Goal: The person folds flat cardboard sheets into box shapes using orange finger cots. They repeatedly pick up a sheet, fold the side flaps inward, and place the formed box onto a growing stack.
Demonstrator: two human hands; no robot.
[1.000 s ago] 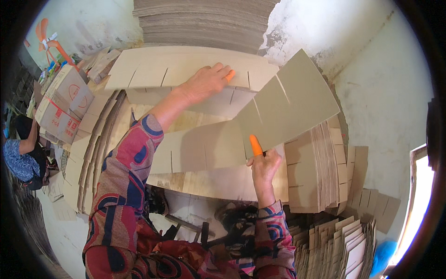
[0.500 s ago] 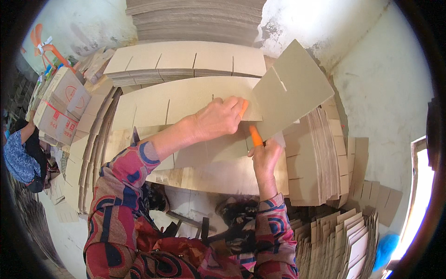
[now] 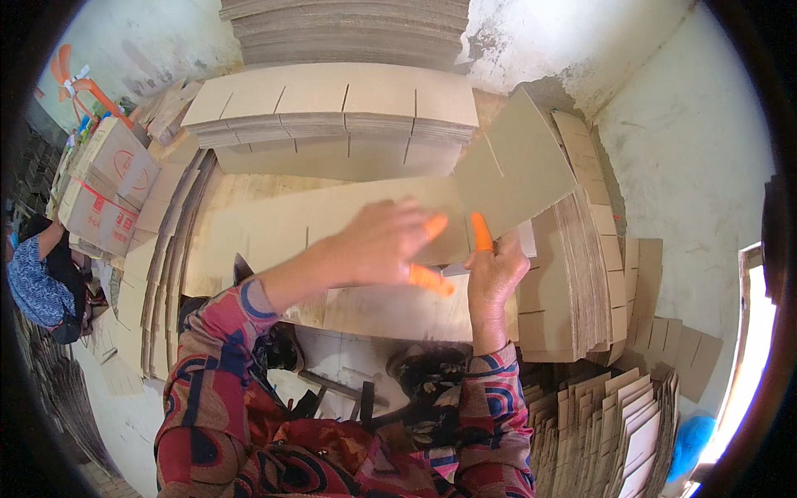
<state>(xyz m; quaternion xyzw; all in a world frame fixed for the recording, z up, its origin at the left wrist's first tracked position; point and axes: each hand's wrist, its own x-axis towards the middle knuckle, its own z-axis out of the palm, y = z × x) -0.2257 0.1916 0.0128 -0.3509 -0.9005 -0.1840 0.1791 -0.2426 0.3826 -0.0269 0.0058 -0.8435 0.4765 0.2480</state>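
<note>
Plainly, in the head view, a pale wooden worktop (image 3: 390, 314) carries cardboard: a slotted stack (image 3: 332, 91) along its far edge, layered pieces (image 3: 170, 257) by its left edge, and an upright bundle (image 3: 573, 282) by its right edge. Past the far edge, a taller pile (image 3: 349, 33) meets a flaking wall (image 3: 540, 41); a red-marked carton (image 3: 112, 187) sits beyond the left edge.

A flat cardboard sheet (image 3: 332, 212) lies mid-worktop; at its right end a raised panel (image 3: 523, 166) tilts up. The right hand (image 3: 496, 270) grasps this panel's lower edge, its farther fingers hidden. The left hand (image 3: 386, 241), motion-blurred, has its fingers parted and grip released; whether it touches the sheet, I cannot tell. The left forearm covers part of the sheet, and whether sheet and panel are one piece is unclear. A co-worker's blue sleeve (image 3: 37, 286) is partly cut off by the dark rim.
</note>
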